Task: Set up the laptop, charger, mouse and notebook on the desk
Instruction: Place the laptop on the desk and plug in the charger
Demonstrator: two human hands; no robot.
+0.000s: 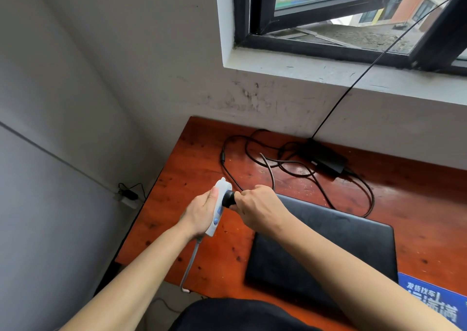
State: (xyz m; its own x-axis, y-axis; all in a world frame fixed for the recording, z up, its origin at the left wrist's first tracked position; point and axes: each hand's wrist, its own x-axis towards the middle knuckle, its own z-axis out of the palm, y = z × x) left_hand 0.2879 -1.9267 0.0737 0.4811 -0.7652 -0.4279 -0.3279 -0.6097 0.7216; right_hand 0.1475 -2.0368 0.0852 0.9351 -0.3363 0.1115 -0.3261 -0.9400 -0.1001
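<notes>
Above the desk [192, 159], the left hand [202, 209] gripped a white power strip [219, 204], while the right hand [255, 204] clenched the charger's black plug [228, 199] against it — the closed laptop [328, 250] lay just beside, the charger brick [324, 157] near the wall.

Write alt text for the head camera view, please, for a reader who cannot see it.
Over a red wooden desk, the left hand holds a white power strip while the right hand presses a black plug into it. A closed black laptop and charger brick lie behind.
</notes>
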